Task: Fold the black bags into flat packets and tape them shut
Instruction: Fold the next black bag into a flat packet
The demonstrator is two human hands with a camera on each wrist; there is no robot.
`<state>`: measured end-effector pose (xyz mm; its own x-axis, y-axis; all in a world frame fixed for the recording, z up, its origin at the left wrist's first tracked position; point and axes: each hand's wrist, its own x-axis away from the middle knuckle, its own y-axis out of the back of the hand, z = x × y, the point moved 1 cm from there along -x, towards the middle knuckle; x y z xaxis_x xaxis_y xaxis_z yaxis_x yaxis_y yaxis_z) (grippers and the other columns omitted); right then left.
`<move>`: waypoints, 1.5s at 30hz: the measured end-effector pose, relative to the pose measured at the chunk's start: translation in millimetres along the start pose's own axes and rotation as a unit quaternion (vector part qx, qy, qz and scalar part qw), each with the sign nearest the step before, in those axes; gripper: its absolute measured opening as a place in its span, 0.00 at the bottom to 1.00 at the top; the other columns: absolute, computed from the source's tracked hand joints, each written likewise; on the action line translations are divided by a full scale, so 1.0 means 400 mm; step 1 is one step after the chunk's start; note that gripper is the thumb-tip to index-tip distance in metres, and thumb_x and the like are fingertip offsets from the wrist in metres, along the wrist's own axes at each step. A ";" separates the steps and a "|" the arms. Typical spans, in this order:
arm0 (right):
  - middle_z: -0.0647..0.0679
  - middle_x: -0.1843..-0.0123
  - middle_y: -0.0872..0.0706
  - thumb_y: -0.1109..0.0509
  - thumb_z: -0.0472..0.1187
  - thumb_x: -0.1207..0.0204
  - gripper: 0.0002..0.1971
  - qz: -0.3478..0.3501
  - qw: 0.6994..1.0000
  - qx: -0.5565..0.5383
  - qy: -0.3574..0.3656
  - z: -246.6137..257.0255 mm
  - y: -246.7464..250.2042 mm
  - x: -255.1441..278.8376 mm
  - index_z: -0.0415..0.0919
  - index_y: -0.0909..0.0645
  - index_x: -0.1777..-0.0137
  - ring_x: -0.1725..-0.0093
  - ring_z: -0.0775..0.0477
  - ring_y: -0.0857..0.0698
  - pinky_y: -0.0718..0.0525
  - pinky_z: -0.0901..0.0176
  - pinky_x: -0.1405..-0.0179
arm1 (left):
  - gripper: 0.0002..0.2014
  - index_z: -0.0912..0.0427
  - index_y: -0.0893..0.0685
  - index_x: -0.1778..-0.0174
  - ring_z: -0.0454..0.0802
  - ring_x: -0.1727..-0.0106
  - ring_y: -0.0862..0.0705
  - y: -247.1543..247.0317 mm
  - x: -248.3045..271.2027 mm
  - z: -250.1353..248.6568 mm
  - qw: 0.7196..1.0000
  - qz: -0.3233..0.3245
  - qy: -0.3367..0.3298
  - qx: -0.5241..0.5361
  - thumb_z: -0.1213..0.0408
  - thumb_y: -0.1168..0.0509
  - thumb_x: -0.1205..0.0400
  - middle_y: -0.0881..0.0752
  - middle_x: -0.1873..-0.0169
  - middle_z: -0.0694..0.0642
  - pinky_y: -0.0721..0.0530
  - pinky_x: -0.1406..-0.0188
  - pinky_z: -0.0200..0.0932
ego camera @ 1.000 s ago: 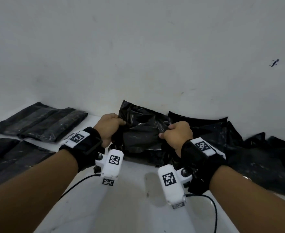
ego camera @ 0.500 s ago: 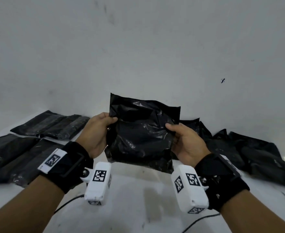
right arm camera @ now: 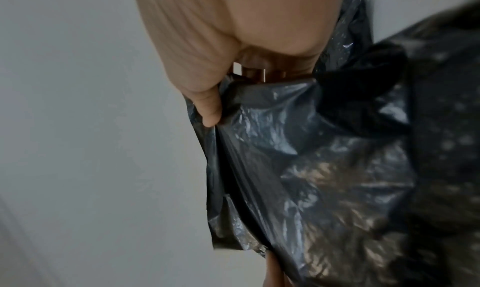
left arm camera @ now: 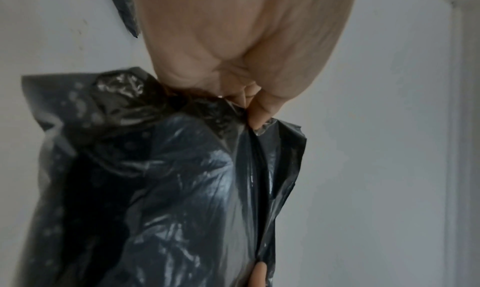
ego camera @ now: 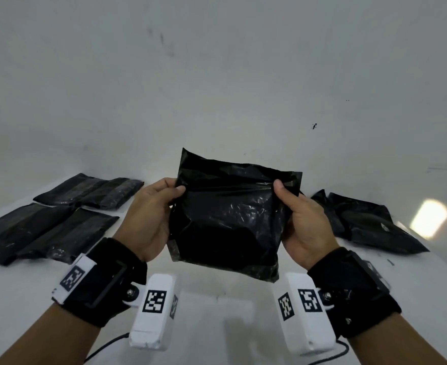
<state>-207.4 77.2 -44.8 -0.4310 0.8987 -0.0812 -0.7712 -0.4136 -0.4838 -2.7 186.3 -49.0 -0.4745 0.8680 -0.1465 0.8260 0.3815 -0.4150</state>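
Observation:
A shiny black bag (ego camera: 230, 219) is held upright in the air in front of me, above the white table (ego camera: 217, 325). My left hand (ego camera: 151, 212) grips its left edge, thumb on the front near the top corner. My right hand (ego camera: 298, 217) grips the right edge the same way. In the left wrist view the thumb pinches the crumpled edge of the black bag (left arm camera: 168, 188). In the right wrist view the thumb presses the black bag (right arm camera: 324, 178) against fingers hidden behind it. No tape is in sight.
Three flat folded black packets (ego camera: 48, 227) lie on the table at the left. A loose heap of black bags (ego camera: 367, 225) lies at the right by the white wall (ego camera: 217, 75). A bright light patch (ego camera: 430, 218) shines at the far right.
Both hands have lifted the bag off the heap by the wall and brought it up toward me. They turned from knuckles-up to palms facing me.

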 end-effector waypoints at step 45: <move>0.41 0.53 0.08 0.32 0.38 0.22 0.11 0.115 0.982 0.137 -0.060 -0.008 0.117 0.143 0.34 0.13 0.45 0.60 0.49 0.10 0.13 0.60 0.66 | 0.18 0.68 0.13 0.41 0.60 0.43 0.11 -0.032 0.159 0.044 0.990 0.041 0.132 -0.029 0.69 0.30 0.27 0.10 0.44 0.65 0.13 0.42 0.49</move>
<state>-266.6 109.7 -75.1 -0.6477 0.7602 -0.0500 -0.7371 -0.6419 -0.2114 -48.7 230.8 -68.8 -0.3148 0.9469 0.0657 0.8785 0.3168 -0.3575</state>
